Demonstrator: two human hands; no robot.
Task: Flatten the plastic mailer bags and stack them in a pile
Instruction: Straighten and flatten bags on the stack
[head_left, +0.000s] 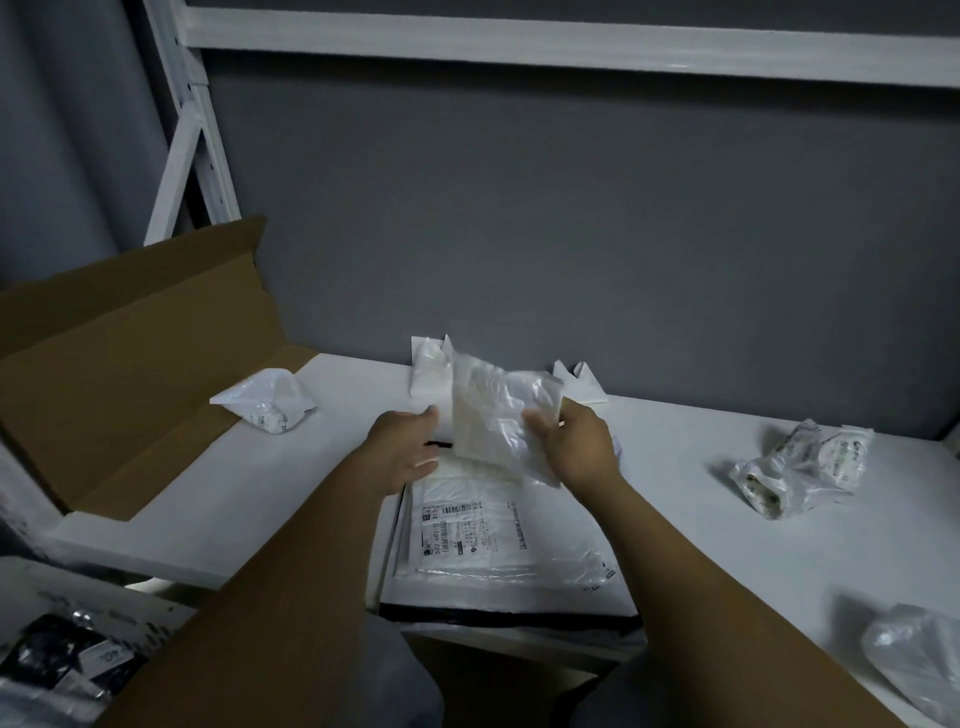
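A pile (498, 545) is started, the right hand (576, 447) grips another bag (493, 410), the left hand (405, 449) is spread beside it, and crumpled bags (800, 467) remain.

The left forearm (291, 571) and right forearm (701, 582) show bare right up to the left hand (402, 452) and right hand (576, 447). Below the desk's (675, 467) near edge, grey cloth (400, 670), dim and blurred, is probably the person's clothing.
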